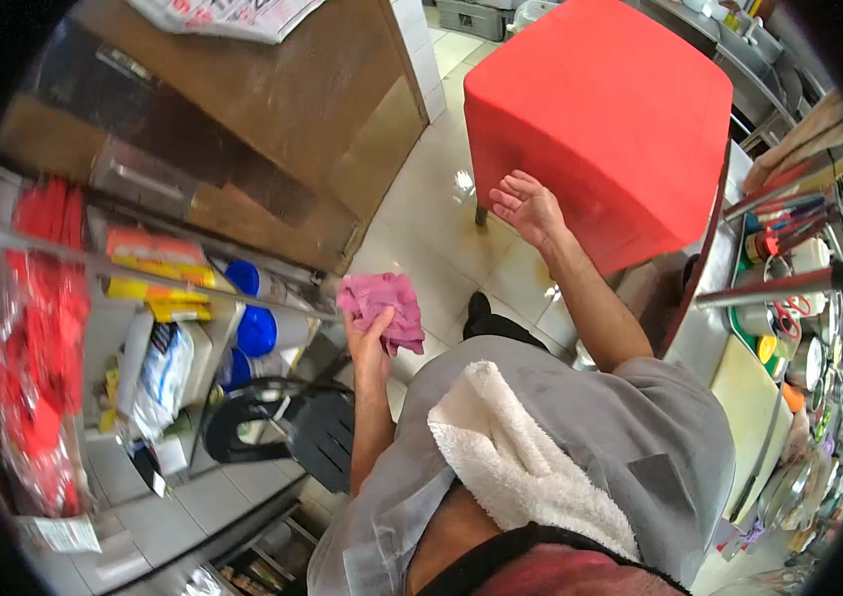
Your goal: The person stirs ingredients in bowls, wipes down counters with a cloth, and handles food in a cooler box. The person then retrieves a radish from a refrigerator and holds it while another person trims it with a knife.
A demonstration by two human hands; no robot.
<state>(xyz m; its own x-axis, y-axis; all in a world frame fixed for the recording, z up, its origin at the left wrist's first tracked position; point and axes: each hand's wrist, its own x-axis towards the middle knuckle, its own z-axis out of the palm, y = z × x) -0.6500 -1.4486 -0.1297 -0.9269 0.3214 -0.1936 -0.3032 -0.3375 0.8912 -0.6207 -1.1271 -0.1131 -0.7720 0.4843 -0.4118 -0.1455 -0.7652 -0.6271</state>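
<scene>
My left hand (366, 340) is closed on a folded pink cloth (384, 306), holding it out in front of my body, left of centre. The cloth is bunched in several layers, and my thumb lies over its near side. My right hand (528, 209) is raised with fingers spread, palm partly turned up, and nothing in it. Beyond it stands a big box-shaped thing with a red cover (600, 109); the hand overlaps its near left edge in view, and I cannot tell whether they touch. A white towel (516, 452) hangs over my grey shirt (630, 417).
A brown wooden door or panel (273, 129) stands at the left. Below it are a black plastic chair (317, 427), shelves with blue-lidded containers (258, 331) and red plastic-wrapped goods (44, 348). On the right, a counter holds a cutting board (754, 417), scissors (789, 316) and utensils. The floor (431, 214) is tiled.
</scene>
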